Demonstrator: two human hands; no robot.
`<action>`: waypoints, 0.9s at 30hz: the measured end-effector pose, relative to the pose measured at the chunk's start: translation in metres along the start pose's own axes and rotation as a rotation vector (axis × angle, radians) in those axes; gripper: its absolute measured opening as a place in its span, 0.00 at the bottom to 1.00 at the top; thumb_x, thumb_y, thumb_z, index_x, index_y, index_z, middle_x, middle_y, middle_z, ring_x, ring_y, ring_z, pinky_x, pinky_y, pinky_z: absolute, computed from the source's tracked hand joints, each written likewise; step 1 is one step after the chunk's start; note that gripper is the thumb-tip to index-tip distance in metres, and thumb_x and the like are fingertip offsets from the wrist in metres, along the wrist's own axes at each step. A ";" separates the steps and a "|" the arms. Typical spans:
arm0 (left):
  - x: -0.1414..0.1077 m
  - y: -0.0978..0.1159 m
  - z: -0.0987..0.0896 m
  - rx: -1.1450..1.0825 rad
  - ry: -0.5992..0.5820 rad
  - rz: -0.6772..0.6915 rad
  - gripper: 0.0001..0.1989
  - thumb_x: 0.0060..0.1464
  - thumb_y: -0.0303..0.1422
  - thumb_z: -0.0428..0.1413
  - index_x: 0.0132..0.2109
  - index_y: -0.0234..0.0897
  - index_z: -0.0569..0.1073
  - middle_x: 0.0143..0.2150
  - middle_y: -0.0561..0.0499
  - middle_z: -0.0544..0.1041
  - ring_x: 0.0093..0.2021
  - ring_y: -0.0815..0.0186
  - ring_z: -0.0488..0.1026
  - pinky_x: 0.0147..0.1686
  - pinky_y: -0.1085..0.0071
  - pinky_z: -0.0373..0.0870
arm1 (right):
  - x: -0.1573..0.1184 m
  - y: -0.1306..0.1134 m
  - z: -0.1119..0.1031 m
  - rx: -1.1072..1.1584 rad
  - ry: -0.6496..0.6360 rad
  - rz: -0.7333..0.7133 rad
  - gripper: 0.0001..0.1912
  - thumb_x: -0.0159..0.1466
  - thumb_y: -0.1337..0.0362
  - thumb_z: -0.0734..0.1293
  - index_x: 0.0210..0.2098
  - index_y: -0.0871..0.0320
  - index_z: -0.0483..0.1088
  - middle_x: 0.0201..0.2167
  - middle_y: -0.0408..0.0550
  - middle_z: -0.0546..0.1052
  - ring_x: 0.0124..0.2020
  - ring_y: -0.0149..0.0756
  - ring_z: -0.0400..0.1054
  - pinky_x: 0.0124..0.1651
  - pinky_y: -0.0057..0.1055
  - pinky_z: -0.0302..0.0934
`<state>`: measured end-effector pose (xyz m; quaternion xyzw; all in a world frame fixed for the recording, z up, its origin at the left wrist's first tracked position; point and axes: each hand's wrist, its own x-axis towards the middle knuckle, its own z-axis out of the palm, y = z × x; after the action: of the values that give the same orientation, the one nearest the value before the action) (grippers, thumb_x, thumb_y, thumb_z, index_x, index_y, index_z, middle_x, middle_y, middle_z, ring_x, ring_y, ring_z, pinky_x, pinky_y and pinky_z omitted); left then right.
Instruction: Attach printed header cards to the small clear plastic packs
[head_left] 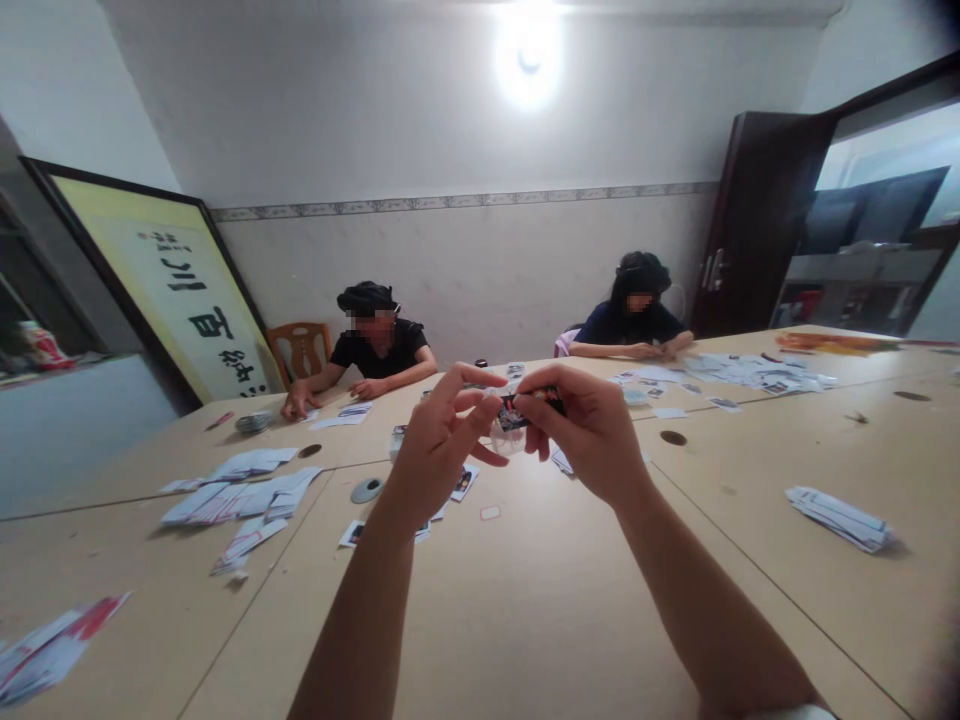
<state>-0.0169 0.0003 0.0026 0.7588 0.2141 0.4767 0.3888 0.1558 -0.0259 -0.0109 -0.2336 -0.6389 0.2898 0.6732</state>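
Between my two hands, over the table (540,600), is a small dark card (512,413) with a colourful print. My left hand (446,430) pinches its left end between thumb and finger, the other fingers curled loosely. On the opposite end, the thumb and fingers of my right hand (589,425) are closed. A clear, roundish plastic thing (508,440) shows just below the card; I cannot tell whether it is held or stands behind. Small printed cards (465,483) lie beyond my left wrist. Close by is a small red-edged label (490,513).
Paper piles (240,500) spread at left, with a folded paper stack (840,518) at right. Two people sit across the table, handling papers; a heap of paper pieces (757,373) lies near the right one. A grommet cover (367,490) and a cable hole (673,438) interrupt the tabletop.
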 end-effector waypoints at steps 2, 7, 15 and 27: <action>-0.001 0.000 0.001 0.007 0.003 0.002 0.16 0.63 0.46 0.59 0.50 0.39 0.71 0.31 0.56 0.71 0.26 0.73 0.70 0.27 0.68 0.85 | -0.001 -0.001 0.001 -0.036 0.024 0.000 0.05 0.63 0.63 0.72 0.32 0.56 0.74 0.18 0.37 0.72 0.17 0.26 0.67 0.18 0.24 0.62; -0.001 0.002 0.005 -0.025 0.037 -0.011 0.18 0.61 0.45 0.61 0.51 0.40 0.70 0.30 0.56 0.71 0.26 0.72 0.70 0.26 0.68 0.85 | -0.006 -0.004 0.004 -0.217 0.111 -0.056 0.04 0.63 0.63 0.72 0.33 0.55 0.74 0.17 0.37 0.71 0.16 0.28 0.68 0.18 0.25 0.62; -0.001 0.003 0.007 -0.091 0.049 -0.046 0.16 0.60 0.45 0.62 0.47 0.40 0.72 0.30 0.54 0.73 0.31 0.68 0.74 0.26 0.70 0.84 | -0.007 -0.003 0.005 -0.282 0.143 -0.119 0.03 0.64 0.64 0.72 0.34 0.54 0.74 0.21 0.37 0.72 0.17 0.27 0.69 0.20 0.26 0.62; -0.003 0.005 0.008 -0.217 0.054 -0.078 0.13 0.61 0.43 0.62 0.45 0.40 0.73 0.34 0.53 0.80 0.34 0.66 0.82 0.33 0.70 0.85 | -0.010 -0.007 0.005 -0.237 0.117 -0.099 0.04 0.65 0.63 0.71 0.33 0.54 0.74 0.20 0.37 0.72 0.18 0.26 0.68 0.20 0.26 0.62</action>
<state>-0.0114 -0.0075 0.0033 0.6904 0.2010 0.5018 0.4808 0.1508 -0.0379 -0.0131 -0.2958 -0.6391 0.1646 0.6906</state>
